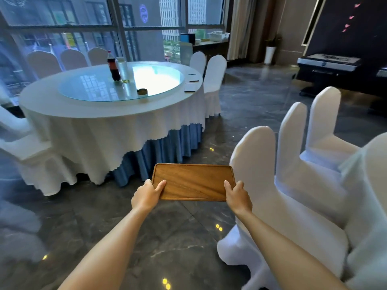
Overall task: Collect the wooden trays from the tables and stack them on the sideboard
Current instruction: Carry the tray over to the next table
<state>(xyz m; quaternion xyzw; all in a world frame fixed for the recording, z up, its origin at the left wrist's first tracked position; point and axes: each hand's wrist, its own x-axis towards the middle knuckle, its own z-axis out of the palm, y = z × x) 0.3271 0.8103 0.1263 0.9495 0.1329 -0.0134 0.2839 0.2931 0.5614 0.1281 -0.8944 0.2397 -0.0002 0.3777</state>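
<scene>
Carrying: we've got one wooden tray out in front of us, level above the dark floor, nothing on it.
Grip: left hand and right hand each wrapped around a short end, thumbs on top.
Clearance: covered chairs just beside our right; we'd keep elbows in.
Destination: sideboard likely by the window, past the round table; hold flat, walk steady.

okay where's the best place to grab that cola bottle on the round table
Grip the cola bottle around its body below the red cap, coming in level from the near table edge. It stands upright on the glass turntable, with a clear bottle close on its right.
</scene>
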